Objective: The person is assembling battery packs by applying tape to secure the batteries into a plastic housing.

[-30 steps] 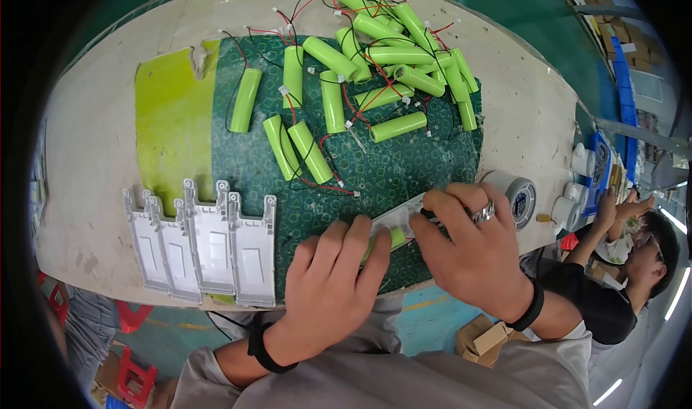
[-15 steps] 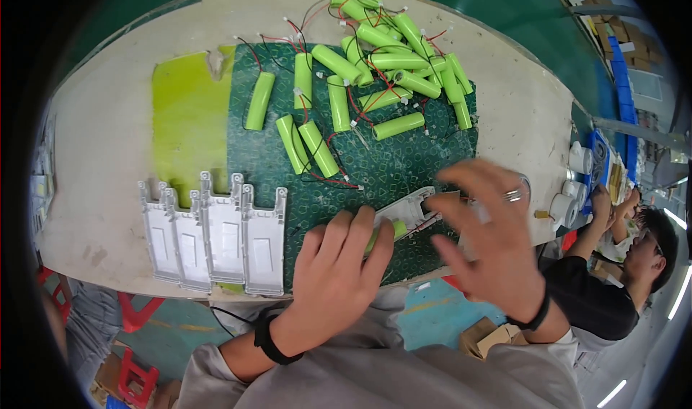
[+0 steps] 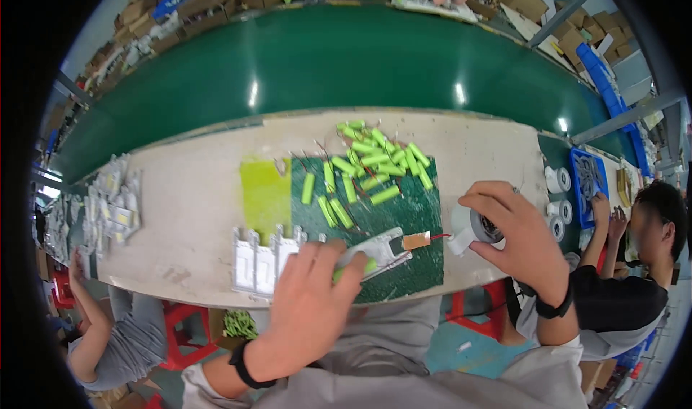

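Note:
My left hand (image 3: 311, 301) presses down on a white plastic holder (image 3: 380, 247) with a green cylindrical cell (image 3: 369, 266) in it, at the near edge of a dark green mat (image 3: 411, 214). A small tan tab with a red wire (image 3: 417, 240) sticks out of the holder's right end. My right hand (image 3: 515, 236) is off to the right at the table edge, closed over a roll of grey tape (image 3: 472, 225). A heap of several green cells with red wires (image 3: 375, 164) lies on the far part of the mat.
A row of white holders (image 3: 261, 263) stands left of my left hand, by a yellow-green sheet (image 3: 263, 192). More white parts (image 3: 108, 200) pile at the far left. Tape rolls (image 3: 556, 180) and a blue tray (image 3: 595, 178) sit right. Another person (image 3: 634, 265) sits right; a green conveyor (image 3: 346, 63) runs behind.
My right hand has left the holder and moved right to the tape roll. My left hand stays on the holder. The view has pulled back and tilted up.

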Motion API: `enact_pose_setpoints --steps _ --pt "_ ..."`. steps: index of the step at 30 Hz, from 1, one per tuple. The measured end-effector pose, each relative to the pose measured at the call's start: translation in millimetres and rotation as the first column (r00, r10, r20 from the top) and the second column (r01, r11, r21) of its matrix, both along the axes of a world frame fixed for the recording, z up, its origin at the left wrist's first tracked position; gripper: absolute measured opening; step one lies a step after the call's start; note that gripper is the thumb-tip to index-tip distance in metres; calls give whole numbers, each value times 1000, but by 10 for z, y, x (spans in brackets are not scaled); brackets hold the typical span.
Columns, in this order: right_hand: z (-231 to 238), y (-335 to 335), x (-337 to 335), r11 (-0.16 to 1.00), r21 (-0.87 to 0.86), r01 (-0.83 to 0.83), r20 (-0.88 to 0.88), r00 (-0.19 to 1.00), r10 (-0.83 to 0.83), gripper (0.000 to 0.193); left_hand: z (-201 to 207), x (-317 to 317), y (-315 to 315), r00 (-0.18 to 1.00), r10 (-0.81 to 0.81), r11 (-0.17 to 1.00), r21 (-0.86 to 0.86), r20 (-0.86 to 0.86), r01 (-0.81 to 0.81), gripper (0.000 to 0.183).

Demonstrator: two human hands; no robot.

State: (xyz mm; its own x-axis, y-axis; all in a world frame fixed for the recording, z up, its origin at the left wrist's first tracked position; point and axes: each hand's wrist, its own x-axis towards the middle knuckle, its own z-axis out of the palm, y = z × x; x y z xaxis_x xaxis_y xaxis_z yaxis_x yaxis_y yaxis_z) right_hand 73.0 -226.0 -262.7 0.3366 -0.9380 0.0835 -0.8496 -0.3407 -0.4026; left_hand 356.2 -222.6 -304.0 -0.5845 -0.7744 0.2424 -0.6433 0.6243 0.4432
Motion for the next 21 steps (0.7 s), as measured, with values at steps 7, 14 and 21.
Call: enact_pose_setpoints --steps 7,14,21 --pt "110 -1536 55 958 -220 -186 -22 982 186 47 105 212 -1759 995 -39 943 -326 90 67 38" --pt "-990 -2860 185 985 -156 -67 -168 985 41 41 -888 247 -3266 971 -5 975 -214 239 57 37" --pt "-1294 -2750 108 937 -349 28 -73 996 -56 51 -1191 90 -3395 988 -6 997 -78 154 19 43"
